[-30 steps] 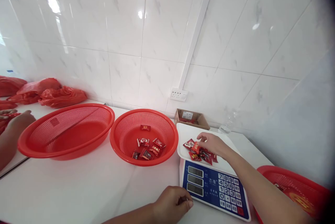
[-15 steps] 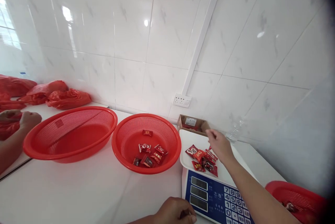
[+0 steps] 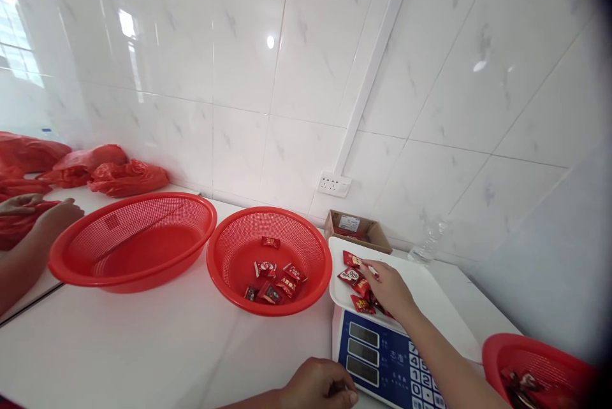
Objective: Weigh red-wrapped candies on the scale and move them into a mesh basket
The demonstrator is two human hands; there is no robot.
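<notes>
On the white pan (image 3: 430, 294) of a digital scale (image 3: 377, 358), my right hand (image 3: 389, 285) reaches in from the right. Its fingertips close on the edge of a small red wrapped candy (image 3: 351, 258) at the pan's back left. Several more red wrapped candies, among them one with a white label (image 3: 349, 276) and one at the front (image 3: 362, 304), lie under or beside the fingers, partly hidden. My left hand (image 3: 320, 385) rests curled on the table against the scale's left front corner; whatever its fingers enclose is hidden.
Left of the scale, a red basket (image 3: 217, 288) contains several wrapped candies. Another red basket (image 3: 134, 280) stands farther left, near a co-worker's hands (image 3: 55, 221) and red plastic bags (image 3: 129, 178). Behind the scale are a cardboard box (image 3: 377, 237) and clear plastic (image 3: 433, 237); a third basket (image 3: 492, 358) is right.
My right hand has moved left and down from beside the box to the candies. One more candy now shows at the pan's back left. My left hand stays in place.
</notes>
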